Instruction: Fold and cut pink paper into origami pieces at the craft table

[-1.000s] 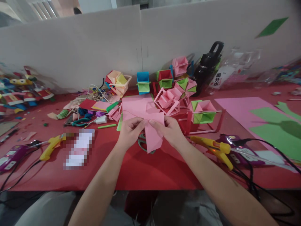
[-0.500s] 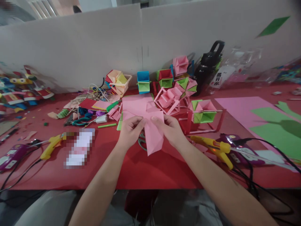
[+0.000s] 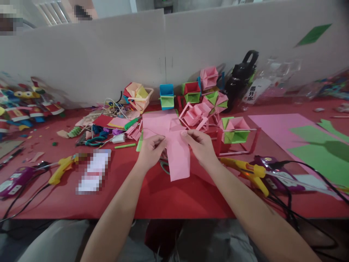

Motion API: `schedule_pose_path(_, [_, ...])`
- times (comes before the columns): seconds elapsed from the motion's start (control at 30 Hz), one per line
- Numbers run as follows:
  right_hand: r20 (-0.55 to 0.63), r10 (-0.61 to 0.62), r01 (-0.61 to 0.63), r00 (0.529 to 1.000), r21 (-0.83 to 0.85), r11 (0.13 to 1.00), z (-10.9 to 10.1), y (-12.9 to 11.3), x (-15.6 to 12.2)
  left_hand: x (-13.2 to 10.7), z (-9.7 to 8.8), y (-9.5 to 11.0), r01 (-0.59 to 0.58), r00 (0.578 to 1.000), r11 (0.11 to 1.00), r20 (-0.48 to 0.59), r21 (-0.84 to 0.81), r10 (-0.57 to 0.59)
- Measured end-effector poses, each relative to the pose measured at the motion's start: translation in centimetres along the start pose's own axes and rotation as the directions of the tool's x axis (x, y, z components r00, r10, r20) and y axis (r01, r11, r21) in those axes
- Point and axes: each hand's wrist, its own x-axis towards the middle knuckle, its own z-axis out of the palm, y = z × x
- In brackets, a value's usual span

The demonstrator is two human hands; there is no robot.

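Observation:
A strip of pink paper [image 3: 178,160] hangs between my two hands above the red table, its lower end toward me. My left hand [image 3: 153,150] pinches its upper left corner between thumb and fingers. At the upper right edge, my right hand [image 3: 198,145] grips it the same way. Behind the strip, more pink paper [image 3: 155,122] lies on the table over some green sheets. The handle of a pair of scissors [image 3: 164,167] shows partly from under the strip; the rest is hidden.
Yellow glue guns lie left [image 3: 61,169] and right [image 3: 245,168] with trailing cords. A phone [image 3: 94,171] rests at the left. Folded-paper wheel models, such as a pink and green one [image 3: 236,129], stand behind. A black bottle [image 3: 240,82] stands near the white partition [image 3: 109,54].
The pink strip has turned flatter toward me, its lower end now wide and straight instead of pointed. My right hand has shifted slightly along its edge. The left hand still pinches its corner.

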Motion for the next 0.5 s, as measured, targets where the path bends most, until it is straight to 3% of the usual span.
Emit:
schedule_pose_path(0.33, [-0.086, -0.007, 0.006, 0.996, -0.004, 1.0, -0.14, 0.69, 0.12, 0.13, 0.11, -0.17, 0.041, 0.999, 0.999, 0.003, -0.023, -0.041])
schedule_pose_path(0.4, [-0.027, 0.048, -0.047, 0.998, 0.034, 0.998, -0.16, 0.72, 0.17, 0.16, -0.09, -0.2, 0.007, 1.0, 1.0, -0.015, -0.01, -0.007])
schedule_pose_path(0.5, [0.162, 0.113, -0.108, 0.98, -0.038, 0.993, -0.24, 0.54, 0.1, 0.24, -0.56, -0.34, -0.061, 0.997, 0.997, -0.043, 0.038, 0.062])
